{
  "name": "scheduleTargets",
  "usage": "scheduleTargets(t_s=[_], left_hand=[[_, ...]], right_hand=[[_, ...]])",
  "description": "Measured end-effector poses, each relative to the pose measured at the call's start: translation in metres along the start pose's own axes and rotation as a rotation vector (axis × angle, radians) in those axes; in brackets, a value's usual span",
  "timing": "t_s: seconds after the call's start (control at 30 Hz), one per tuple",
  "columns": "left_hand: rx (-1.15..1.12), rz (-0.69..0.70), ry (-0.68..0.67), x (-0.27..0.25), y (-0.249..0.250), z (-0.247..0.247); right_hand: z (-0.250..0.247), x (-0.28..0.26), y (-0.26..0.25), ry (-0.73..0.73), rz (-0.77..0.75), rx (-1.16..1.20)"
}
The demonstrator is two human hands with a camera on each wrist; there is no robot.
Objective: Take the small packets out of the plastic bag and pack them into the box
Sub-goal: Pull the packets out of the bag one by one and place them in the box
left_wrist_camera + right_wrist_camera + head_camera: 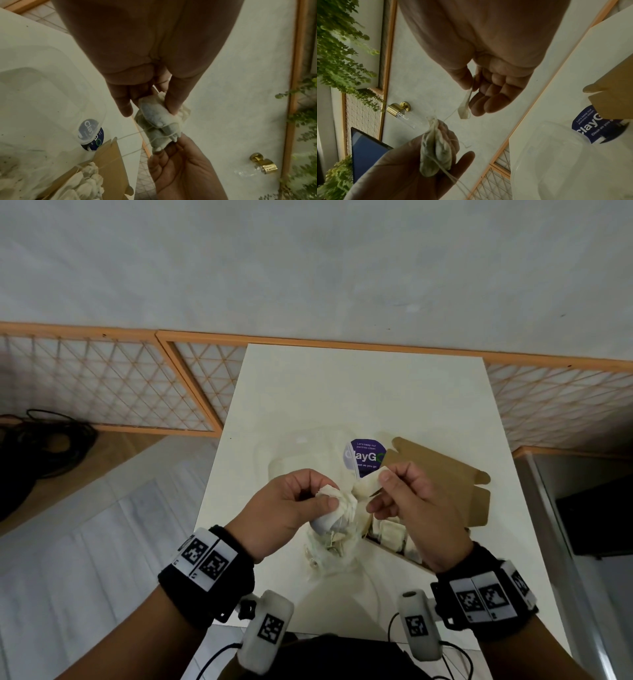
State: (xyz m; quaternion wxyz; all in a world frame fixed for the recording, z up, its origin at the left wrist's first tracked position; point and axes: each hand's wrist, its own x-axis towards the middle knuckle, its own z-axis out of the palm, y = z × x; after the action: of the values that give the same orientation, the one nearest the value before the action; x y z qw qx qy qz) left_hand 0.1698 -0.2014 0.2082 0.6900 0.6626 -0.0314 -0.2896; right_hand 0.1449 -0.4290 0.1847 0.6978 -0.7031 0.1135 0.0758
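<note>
While both hands (339, 494) pinch packets (337, 508), box (445, 474) lies open

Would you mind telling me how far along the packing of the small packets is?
Partly done: several packets already sit in the cardboard box. In hand: the left hand grips a bunch of packets; the right hand pinches one packet. Left: these, plus more in the plastic bag.

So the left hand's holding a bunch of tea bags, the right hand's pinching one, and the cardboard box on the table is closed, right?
Not quite: the cardboard box is open, flaps up, tea bags inside, as the head view shows. The left hand does hold a bunch of tea bags, and the right hand pinches a single tea bag.
</note>
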Motion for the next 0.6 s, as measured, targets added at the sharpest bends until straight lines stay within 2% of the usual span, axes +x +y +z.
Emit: scheduleTargets(t_s=[0.23, 0.33, 0.47, 0.6], left_hand=[[0.056, -0.020, -0.020, -0.005, -0.006, -0.006], [0.177, -0.061, -0.040, -0.008, -0.005, -0.006], [0.276, -0.117, -0.181, -0.014, -0.001, -0.002], [0.298, -0.064, -0.150, -0.016, 0.004, -0.004]], right_hand=[[0.001, 0.003, 0.003, 0.023, 0.041, 0.073], [0.000, 0.008, 0.006, 0.068, 0.073, 0.110], [0.001, 0.015, 0.014, 0.101, 0.184, 0.194], [0.000, 0.021, 0.027, 0.057, 0.341, 0.151]])
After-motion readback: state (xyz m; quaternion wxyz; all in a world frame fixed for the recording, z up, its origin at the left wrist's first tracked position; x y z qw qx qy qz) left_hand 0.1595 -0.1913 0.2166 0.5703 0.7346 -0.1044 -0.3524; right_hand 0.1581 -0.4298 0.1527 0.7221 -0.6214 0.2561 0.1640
